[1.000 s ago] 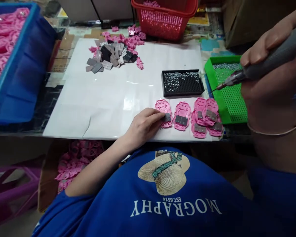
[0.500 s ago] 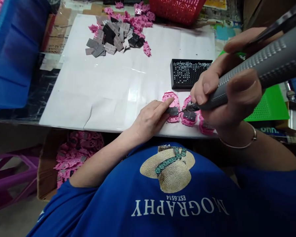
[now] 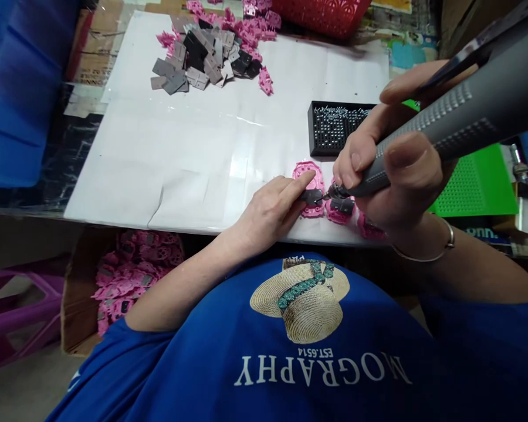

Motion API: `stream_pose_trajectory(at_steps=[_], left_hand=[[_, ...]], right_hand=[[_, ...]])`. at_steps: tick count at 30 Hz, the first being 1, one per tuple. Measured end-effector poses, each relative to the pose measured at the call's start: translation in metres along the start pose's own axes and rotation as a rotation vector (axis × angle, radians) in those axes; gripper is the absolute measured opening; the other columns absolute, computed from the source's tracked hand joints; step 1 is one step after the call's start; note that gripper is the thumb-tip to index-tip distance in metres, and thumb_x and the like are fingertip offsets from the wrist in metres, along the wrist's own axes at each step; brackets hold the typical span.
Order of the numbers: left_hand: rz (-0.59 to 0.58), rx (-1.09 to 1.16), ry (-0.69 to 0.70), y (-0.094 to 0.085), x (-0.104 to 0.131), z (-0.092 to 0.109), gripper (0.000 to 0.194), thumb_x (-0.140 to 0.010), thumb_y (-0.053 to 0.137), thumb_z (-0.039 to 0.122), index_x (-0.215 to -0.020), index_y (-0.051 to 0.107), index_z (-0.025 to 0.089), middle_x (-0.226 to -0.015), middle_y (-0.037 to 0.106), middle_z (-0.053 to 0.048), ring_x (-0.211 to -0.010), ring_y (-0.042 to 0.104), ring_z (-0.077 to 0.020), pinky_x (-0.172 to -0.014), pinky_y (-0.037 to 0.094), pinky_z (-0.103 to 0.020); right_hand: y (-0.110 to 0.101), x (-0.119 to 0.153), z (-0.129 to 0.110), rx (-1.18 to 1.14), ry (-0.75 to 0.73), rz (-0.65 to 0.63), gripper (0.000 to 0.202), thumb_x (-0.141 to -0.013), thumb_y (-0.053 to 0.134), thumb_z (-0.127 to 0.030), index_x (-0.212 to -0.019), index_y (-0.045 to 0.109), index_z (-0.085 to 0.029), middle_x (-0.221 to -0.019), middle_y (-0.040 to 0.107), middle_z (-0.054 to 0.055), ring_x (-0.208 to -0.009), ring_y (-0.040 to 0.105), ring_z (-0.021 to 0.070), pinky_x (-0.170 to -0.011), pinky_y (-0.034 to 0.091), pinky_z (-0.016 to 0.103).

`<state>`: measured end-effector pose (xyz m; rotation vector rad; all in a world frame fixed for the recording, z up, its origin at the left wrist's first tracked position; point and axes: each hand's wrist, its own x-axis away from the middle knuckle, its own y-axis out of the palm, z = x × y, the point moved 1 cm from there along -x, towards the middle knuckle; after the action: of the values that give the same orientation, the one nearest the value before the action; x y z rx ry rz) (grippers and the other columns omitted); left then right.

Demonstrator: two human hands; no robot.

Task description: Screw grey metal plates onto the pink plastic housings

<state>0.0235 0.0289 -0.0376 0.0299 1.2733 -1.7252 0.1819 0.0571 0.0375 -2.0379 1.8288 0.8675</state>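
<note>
My left hand point(image 3: 270, 208) rests on the white-covered table and holds a pink plastic housing point(image 3: 308, 170), index finger on top and thumb mostly hidden. A dark grey plate point(image 3: 312, 197) lies across this housing. My right hand point(image 3: 391, 164) is wrapped round a grey electric screwdriver point(image 3: 453, 117), tilted down to the left. Its thin bit meets the plate near the right end; whether a screw sits under the tip is too small to tell. Right beside it lies a second pink housing with a dark plate point(image 3: 342, 205), and another pink housing point(image 3: 370, 225) is partly under my right hand.
Beyond my hands stands a black screw tray point(image 3: 321, 149) with small screws. Farther back are piled grey plates point(image 3: 198, 55), pink parts point(image 3: 266, 81) and a red basket point(image 3: 325, 14). A blue bin point(image 3: 22, 88) stands left, a green perforated tray point(image 3: 479, 181) right. Below the table edge, a carton point(image 3: 77, 305) holds pink parts.
The screwdriver has shifted slightly left, its tip going from the plate's right edge onto the plate. My left hand keeps its hold on the housing. The whole view has shifted a little.
</note>
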Motion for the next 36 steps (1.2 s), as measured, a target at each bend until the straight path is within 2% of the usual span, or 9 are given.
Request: stream_pose_trajectory(at_steps=[6, 9, 13, 17, 22, 26, 29, 32, 36], left_hand=[[0.005, -0.003, -0.010, 0.000, -0.001, 0.001, 0.043, -0.098, 0.047, 0.017, -0.140, 0.041, 0.014, -0.101, 0.066, -0.007, -0.091, 0.062, -0.0160, -0.080, 0.053, -0.031], [-0.013, 0.021, -0.046, 0.000, -0.002, 0.003, 0.039, -0.098, 0.046, 0.017, -0.137, 0.044, 0.014, -0.102, 0.067, -0.008, -0.091, 0.062, -0.0158, -0.082, 0.053, -0.032], [-0.008, 0.023, -0.058, 0.000, -0.002, 0.003, 0.034, -0.097, 0.046, 0.015, -0.131, 0.050, 0.013, -0.098, 0.067, -0.007, -0.089, 0.062, -0.0156, -0.080, 0.052, -0.030], [0.015, 0.024, -0.036, 0.003, -0.002, 0.001, 0.032, -0.097, 0.047, 0.016, -0.129, 0.051, 0.014, -0.099, 0.067, -0.007, -0.089, 0.063, -0.0150, -0.078, 0.052, -0.029], [0.050, 0.046, -0.019, 0.004, -0.002, -0.001, 0.037, -0.096, 0.051, 0.015, -0.132, 0.049, 0.011, -0.099, 0.068, -0.008, -0.087, 0.062, -0.0145, -0.078, 0.051, -0.028], [0.034, 0.034, -0.030, 0.001, -0.004, 0.000, 0.030, -0.093, 0.054, 0.014, -0.123, 0.057, 0.012, -0.093, 0.068, -0.006, -0.084, 0.062, -0.0135, -0.075, 0.050, -0.026], [0.058, 0.034, -0.015, 0.001, -0.005, -0.001, 0.029, -0.092, 0.056, 0.014, -0.121, 0.058, 0.011, -0.090, 0.068, -0.006, -0.082, 0.062, -0.0129, -0.073, 0.049, -0.024], [0.063, 0.034, -0.005, 0.002, -0.005, -0.002, 0.031, -0.091, 0.057, 0.014, -0.122, 0.058, 0.011, -0.089, 0.068, -0.005, -0.080, 0.062, -0.0125, -0.072, 0.049, -0.023], [0.084, 0.043, 0.026, 0.003, -0.004, -0.004, 0.038, -0.093, 0.055, 0.016, -0.130, 0.052, 0.010, -0.096, 0.069, -0.008, -0.080, 0.062, -0.0124, -0.073, 0.050, -0.023]], right_hand=[[-0.002, 0.003, -0.002, 0.018, 0.043, -0.007, 0.022, -0.076, 0.076, -0.033, -0.097, 0.069, -0.034, -0.068, 0.053, -0.005, -0.045, 0.044, 0.0108, -0.041, 0.037, 0.028], [-0.002, 0.003, 0.000, 0.019, 0.064, -0.042, 0.022, -0.074, 0.076, -0.034, -0.094, 0.067, -0.035, -0.064, 0.051, -0.005, -0.044, 0.043, 0.0123, -0.040, 0.037, 0.029], [-0.001, 0.005, 0.006, -0.029, 0.075, -0.065, 0.026, -0.068, 0.079, -0.037, -0.088, 0.063, -0.033, -0.058, 0.047, -0.006, -0.044, 0.044, 0.0138, -0.039, 0.036, 0.028], [-0.001, 0.006, 0.007, -0.014, 0.071, -0.123, 0.023, -0.075, 0.077, -0.035, -0.091, 0.062, -0.031, -0.060, 0.049, -0.007, -0.045, 0.047, 0.0121, -0.045, 0.043, 0.027], [0.001, 0.002, 0.010, -0.120, 0.058, -0.142, 0.024, -0.076, 0.076, -0.033, -0.093, 0.060, -0.028, -0.057, 0.052, -0.008, -0.037, 0.043, 0.0100, -0.036, 0.037, 0.024], [0.003, 0.001, 0.014, -0.050, 0.106, -0.166, 0.037, -0.069, 0.080, -0.046, -0.084, 0.052, -0.028, -0.052, 0.047, -0.010, -0.034, 0.039, 0.0098, -0.034, 0.036, 0.026], [0.002, 0.000, 0.016, -0.002, 0.179, -0.212, 0.045, -0.068, 0.080, -0.053, -0.079, 0.045, -0.025, -0.053, 0.047, -0.009, -0.037, 0.041, 0.0099, -0.037, 0.038, 0.026], [0.002, -0.003, 0.018, -0.035, 0.226, -0.246, 0.047, -0.067, 0.080, -0.053, -0.081, 0.045, -0.025, -0.052, 0.047, -0.010, -0.036, 0.040, 0.0089, -0.035, 0.036, 0.025], [0.002, -0.008, 0.017, -0.090, 0.206, -0.196, 0.053, -0.062, 0.082, -0.056, -0.090, 0.049, -0.026, -0.052, 0.046, -0.012, -0.033, 0.037, 0.0070, -0.031, 0.032, 0.022]])
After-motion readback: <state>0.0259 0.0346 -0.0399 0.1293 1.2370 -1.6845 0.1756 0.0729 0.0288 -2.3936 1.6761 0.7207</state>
